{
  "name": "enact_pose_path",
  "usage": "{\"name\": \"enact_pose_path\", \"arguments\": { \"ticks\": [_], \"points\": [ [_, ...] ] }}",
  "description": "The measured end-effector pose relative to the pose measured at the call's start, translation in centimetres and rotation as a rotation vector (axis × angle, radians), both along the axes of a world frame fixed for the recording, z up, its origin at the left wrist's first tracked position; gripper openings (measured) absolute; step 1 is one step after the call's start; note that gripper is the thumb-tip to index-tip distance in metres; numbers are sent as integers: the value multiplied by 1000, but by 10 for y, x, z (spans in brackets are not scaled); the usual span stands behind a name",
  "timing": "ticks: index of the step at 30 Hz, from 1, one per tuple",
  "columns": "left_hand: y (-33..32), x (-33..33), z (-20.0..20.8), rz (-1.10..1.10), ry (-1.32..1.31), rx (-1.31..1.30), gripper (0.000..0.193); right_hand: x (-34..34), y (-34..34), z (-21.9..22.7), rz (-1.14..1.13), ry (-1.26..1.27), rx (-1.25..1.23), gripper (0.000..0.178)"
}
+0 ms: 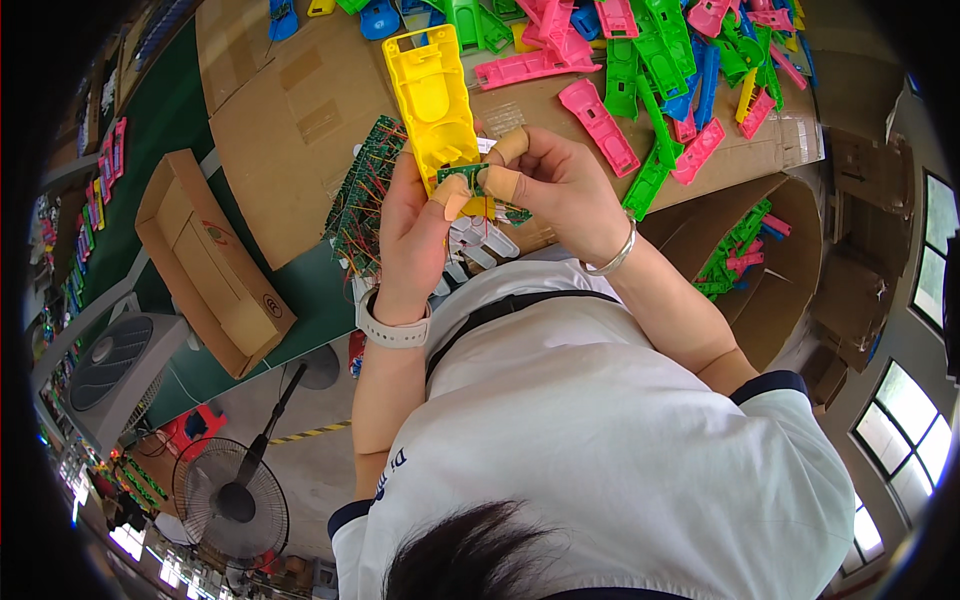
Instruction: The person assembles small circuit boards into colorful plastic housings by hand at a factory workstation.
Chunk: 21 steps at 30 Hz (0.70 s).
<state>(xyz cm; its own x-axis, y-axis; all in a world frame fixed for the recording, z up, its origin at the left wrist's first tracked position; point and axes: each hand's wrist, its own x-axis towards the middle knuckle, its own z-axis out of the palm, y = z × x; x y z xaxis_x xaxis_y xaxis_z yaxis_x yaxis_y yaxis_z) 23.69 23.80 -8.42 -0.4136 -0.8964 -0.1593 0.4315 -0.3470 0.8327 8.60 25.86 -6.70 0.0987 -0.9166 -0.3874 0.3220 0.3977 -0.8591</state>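
Observation:
My left hand [413, 225] grips the lower end of a yellow plastic housing half [432, 95], its hollow side facing up and its long body pointing away from me. In my right hand [570, 190] a small green circuit board [458, 174] is pinched between thumb and finger, at the housing's near end. My left thumb presses on the board as well. Tan covers wrap several fingertips. Beside my left hand lies a pile of green circuit boards [362, 195] with red wires. White plastic parts [482, 240] sit below my hands, partly hidden.
Flattened cardboard [290, 110] covers the table. Pink, green and blue housings [600, 125] are heaped at the far right. A carton [790, 260] with more housings stands right. An open cardboard box [215, 265] lies left, near a grey fan [115, 365].

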Motion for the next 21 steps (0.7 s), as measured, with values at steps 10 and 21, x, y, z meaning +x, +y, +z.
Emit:
{"name": "enact_pose_path", "arguments": {
  "ticks": [10,21],
  "points": [
    [0,1,7,-47,-20,27,47,-3,-2,1,53,14,40,12],
    [7,1,-2,39,-204,-128,45,-9,-1,-11,94,294,-45,22]
  ]
}}
